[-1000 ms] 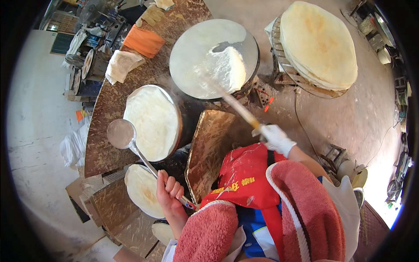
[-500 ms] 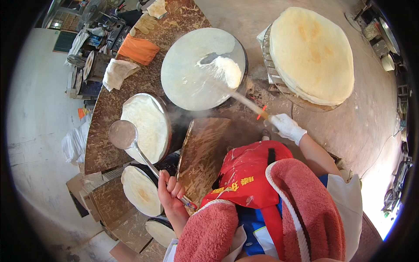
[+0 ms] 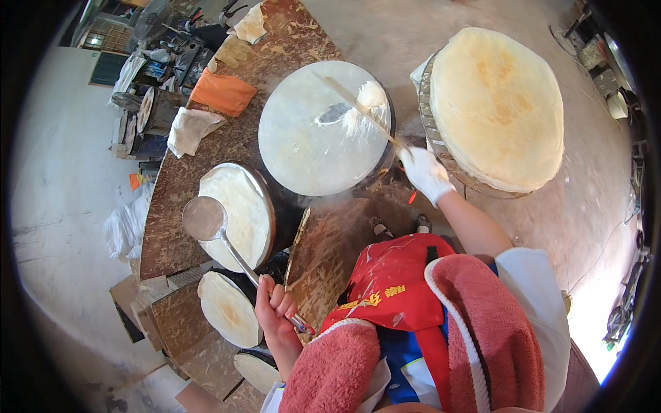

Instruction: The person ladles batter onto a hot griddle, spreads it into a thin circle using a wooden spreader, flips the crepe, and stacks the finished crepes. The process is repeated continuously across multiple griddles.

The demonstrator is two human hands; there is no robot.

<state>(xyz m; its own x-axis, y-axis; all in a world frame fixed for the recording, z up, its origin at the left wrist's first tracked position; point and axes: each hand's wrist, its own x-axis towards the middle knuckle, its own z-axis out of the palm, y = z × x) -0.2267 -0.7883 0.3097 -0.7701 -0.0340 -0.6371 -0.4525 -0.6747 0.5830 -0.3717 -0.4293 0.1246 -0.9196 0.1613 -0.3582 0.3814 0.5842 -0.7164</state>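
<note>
My bare left hand [image 3: 277, 307] is closed round the handle of a metal ladle [image 3: 204, 218]. The ladle's round bowl hangs over a griddle with a white flatbread [image 3: 237, 215] on it. In a white glove, my right hand [image 3: 425, 173] grips a long wooden spreader [image 3: 375, 124], whose far end is blurred by motion. The spreader reaches over a large round griddle [image 3: 303, 158] coated with a thin pale layer. A mound of white batter [image 3: 372, 96] lies on its right side, beside a bare dark patch.
A tall stack of round flatbreads [image 3: 499, 110] stands on a slatted rack at right. More flatbreads [image 3: 229, 310] cook on griddles at lower left. On the brown worktop [image 3: 162, 234] lie an orange cloth [image 3: 224, 92], a pale cloth [image 3: 193, 131] and a glove [image 3: 233, 52].
My right hand has moved up and left toward the large griddle, swinging the spreader across it. The batter mound has shifted toward the griddle's upper right edge. My left hand keeps holding the ladle.
</note>
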